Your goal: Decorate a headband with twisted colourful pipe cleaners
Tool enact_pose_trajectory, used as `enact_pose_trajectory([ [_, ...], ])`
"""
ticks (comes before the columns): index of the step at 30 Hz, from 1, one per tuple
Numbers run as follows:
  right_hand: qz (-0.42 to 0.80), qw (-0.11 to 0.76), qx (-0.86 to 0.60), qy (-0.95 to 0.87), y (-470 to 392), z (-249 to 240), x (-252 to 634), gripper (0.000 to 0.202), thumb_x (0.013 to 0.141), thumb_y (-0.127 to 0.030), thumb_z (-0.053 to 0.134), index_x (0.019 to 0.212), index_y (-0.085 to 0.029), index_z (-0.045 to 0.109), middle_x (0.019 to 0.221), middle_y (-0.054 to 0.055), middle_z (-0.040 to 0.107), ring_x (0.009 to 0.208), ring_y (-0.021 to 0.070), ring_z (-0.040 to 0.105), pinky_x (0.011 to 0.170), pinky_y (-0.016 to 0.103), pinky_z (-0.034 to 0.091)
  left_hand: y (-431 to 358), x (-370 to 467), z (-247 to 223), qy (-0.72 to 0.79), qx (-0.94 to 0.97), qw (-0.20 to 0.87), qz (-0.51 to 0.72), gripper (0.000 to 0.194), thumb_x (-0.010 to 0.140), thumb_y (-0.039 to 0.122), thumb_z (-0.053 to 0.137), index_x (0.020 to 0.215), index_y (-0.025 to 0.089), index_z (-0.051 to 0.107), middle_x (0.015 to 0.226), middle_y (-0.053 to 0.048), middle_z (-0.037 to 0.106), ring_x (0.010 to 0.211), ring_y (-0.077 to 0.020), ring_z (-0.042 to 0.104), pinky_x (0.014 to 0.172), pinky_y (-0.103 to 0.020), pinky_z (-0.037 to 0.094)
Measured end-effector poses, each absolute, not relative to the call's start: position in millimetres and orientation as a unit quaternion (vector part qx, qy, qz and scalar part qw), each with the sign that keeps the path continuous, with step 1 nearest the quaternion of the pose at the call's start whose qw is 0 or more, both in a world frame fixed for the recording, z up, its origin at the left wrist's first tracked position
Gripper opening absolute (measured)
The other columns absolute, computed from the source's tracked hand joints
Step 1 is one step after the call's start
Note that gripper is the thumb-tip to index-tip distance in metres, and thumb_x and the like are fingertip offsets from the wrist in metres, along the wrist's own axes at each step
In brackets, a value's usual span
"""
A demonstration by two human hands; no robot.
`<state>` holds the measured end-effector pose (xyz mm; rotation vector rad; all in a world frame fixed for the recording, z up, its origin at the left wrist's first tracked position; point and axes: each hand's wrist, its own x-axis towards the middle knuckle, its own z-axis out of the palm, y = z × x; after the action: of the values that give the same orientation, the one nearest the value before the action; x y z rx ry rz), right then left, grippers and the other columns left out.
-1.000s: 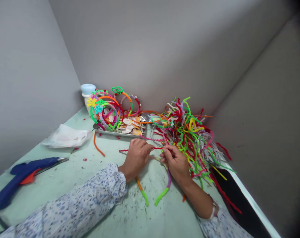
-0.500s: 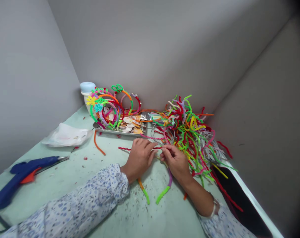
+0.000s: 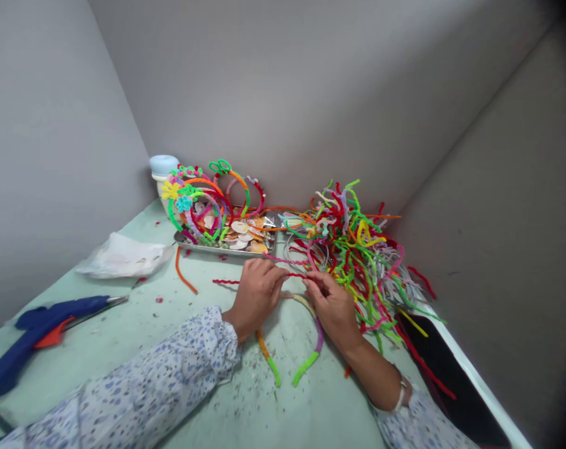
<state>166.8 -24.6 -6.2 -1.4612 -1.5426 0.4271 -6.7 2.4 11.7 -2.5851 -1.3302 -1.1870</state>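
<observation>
Between my two hands a twisted red pipe cleaner (image 3: 296,275) is stretched level above the table. My left hand (image 3: 259,292) pinches it near its middle, and its free end sticks out to the left. The fingertips of my right hand (image 3: 328,305) hold its right end. Under and just in front of my hands lies a headband (image 3: 319,337) wrapped in cream, purple, orange and green, its two green ends toward me. My left hand hides part of its arch.
A metal tray (image 3: 217,251) with finished headbands and cutouts stands at the back, beside a white bottle (image 3: 164,168). Tangled pipe cleaners (image 3: 362,262) lie at the right. A blue glue gun (image 3: 44,337) and a plastic bag (image 3: 124,255) are at the left.
My left hand has slid left along the red pipe cleaner, away from my right hand. More of the red strand and of the headband's arch shows between them.
</observation>
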Motion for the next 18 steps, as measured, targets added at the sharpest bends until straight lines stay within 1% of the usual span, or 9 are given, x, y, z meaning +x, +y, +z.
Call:
enact_pose_trajectory([
  [2, 0.137, 0.46, -0.588, -0.651, -24.9, -4.9, 166.8, 0.023, 0.086, -0.04, 0.051, 0.095, -0.023, 0.065, 0.087, 0.003, 0.069, 0.073, 0.018, 0.063, 0.07, 0.03, 0.049, 1.9, -6.4, 12.4, -0.425, -0.821, -0.004, -0.383, 0.019, 0.09, 0.027, 0.047, 0.089, 0.02, 0.065, 0.078, -0.004, 0.059, 0.081, -0.018, 0.049, 0.079, -0.035, 0.036],
  [7, 0.054, 0.441, -0.571, -0.69, -24.8, -3.4, 168.4, 0.019, 0.086, -0.031, 0.053, 0.094, -0.022, 0.067, 0.088, 0.005, 0.06, 0.078, 0.0181, 0.059, 0.074, 0.031, 0.048, 0.4, -6.7, 15.3, -0.426, -0.815, -0.013, -0.392, 0.018, 0.09, 0.027, 0.048, 0.091, 0.02, 0.064, 0.081, -0.004, 0.06, 0.083, -0.0184, 0.05, 0.079, -0.035, 0.036],
  [10, 0.027, 0.441, -0.56, -0.701, -23.6, -4.0, 169.4, 0.015, 0.084, -0.026, 0.055, 0.093, -0.021, 0.066, 0.094, 0.007, 0.056, 0.086, 0.019, 0.057, 0.077, 0.032, 0.048, 0.1, -6.9, 15.7, -0.424, -0.814, -0.015, -0.396, 0.019, 0.09, 0.027, 0.047, 0.091, 0.02, 0.064, 0.081, -0.004, 0.06, 0.083, -0.0184, 0.051, 0.08, -0.035, 0.036],
  [12, 0.022, 0.437, -0.55, -0.711, -23.0, -4.0, 170.2, 0.012, 0.085, -0.023, 0.054, 0.09, -0.021, 0.064, 0.094, 0.007, 0.057, 0.089, 0.0194, 0.057, 0.08, 0.033, 0.047, 0.6, -7.2, 15.2, -0.424, -0.814, -0.013, -0.396, 0.019, 0.09, 0.027, 0.047, 0.091, 0.02, 0.064, 0.081, -0.004, 0.06, 0.083, -0.0183, 0.051, 0.08, -0.035, 0.036],
  [16, 0.024, 0.412, -0.557, -0.721, -23.5, -2.0, 172.8, 0.012, 0.087, -0.023, 0.052, 0.088, -0.021, 0.063, 0.084, 0.004, 0.06, 0.08, 0.0179, 0.058, 0.075, 0.031, 0.046, 3.2, -8.7, 13.4, -0.43, -0.813, -0.001, -0.393, 0.018, 0.09, 0.027, 0.047, 0.091, 0.02, 0.065, 0.08, -0.004, 0.06, 0.082, -0.0183, 0.05, 0.079, -0.035, 0.036],
  [18, 0.019, 0.408, -0.565, -0.717, -23.8, -0.5, 174.5, 0.012, 0.088, -0.024, 0.052, 0.088, -0.02, 0.064, 0.083, 0.003, 0.061, 0.078, 0.0175, 0.058, 0.073, 0.03, 0.046, 4.6, -9.7, 12.5, -0.43, -0.816, 0.003, -0.386, 0.018, 0.09, 0.026, 0.048, 0.09, 0.02, 0.065, 0.079, -0.004, 0.059, 0.082, -0.0184, 0.05, 0.079, -0.035, 0.036],
])
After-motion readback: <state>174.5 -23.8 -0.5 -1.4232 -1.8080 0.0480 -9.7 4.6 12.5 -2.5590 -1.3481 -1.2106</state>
